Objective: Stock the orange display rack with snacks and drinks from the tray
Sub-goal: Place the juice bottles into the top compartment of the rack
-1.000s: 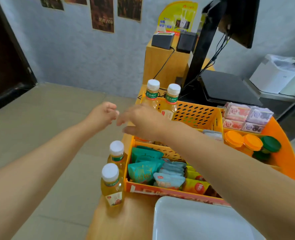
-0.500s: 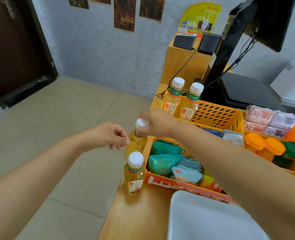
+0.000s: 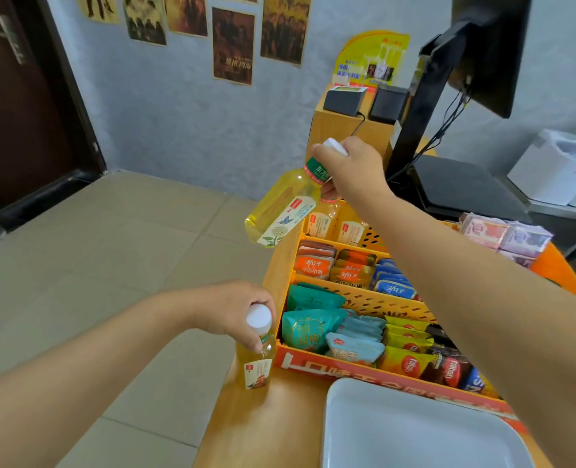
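Over the rack's [image 3: 364, 300] top-left corner, your right hand [image 3: 350, 167] is dangling a bottle [image 3: 284, 209] by the neck, fingers curled round it just under the white cap, and the body is swinging out tilted toward the floor side instead of hanging straight. That's a full bottle of yellow drink from the look of it, so I'm guessing it's got real weight and the liquid is sloshing and tugging at that neck grip. Smooth hard plastic with a glossy label, probably slippery lower down, so the neck ridge under the cap is honestly the safest place to be holding; if it's twisting on you, try grabbing mid-body instead, it should be stiff enough not to crush. Two more bottles [image 3: 333, 226] are already standing in the back row, right below your hand, so I reckon you're aiming for the gap next to them, and it'll need to go upright before it's going in. Your left hand [image 3: 232, 310] is wrapping the cap and neck of a second bottle [image 3: 257, 352], which is standing upright on the wooden counter [image 3: 266, 423] just beside the rack's front-left corner. Same deal there: top-heavy grip, so lift straight up. Snack packs are filling the lower rows, soft crinkly stuff, and the white tray [image 3: 415, 430] is sitting right in front of the rack.
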`<action>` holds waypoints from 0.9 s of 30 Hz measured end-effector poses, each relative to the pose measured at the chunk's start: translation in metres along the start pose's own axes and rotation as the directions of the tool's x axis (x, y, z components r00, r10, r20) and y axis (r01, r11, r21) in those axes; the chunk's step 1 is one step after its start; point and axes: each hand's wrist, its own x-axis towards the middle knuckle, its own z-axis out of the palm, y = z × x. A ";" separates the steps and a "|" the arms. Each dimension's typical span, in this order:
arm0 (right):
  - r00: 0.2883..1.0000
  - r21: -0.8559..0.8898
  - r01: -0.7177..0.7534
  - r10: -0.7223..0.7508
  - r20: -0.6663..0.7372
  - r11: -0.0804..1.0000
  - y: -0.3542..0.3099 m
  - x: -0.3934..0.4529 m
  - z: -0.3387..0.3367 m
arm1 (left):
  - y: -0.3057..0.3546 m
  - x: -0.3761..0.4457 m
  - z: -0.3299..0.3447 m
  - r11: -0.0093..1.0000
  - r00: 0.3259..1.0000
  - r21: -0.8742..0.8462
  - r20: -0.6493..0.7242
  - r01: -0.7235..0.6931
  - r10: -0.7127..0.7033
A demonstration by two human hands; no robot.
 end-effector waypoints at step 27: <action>0.821 -0.149 -0.157 0.045 -0.569 0.976 0.074 0.009 -0.199 | 0.173 0.157 -0.125 0.849 0.684 -0.228 -0.703 -0.477 0.195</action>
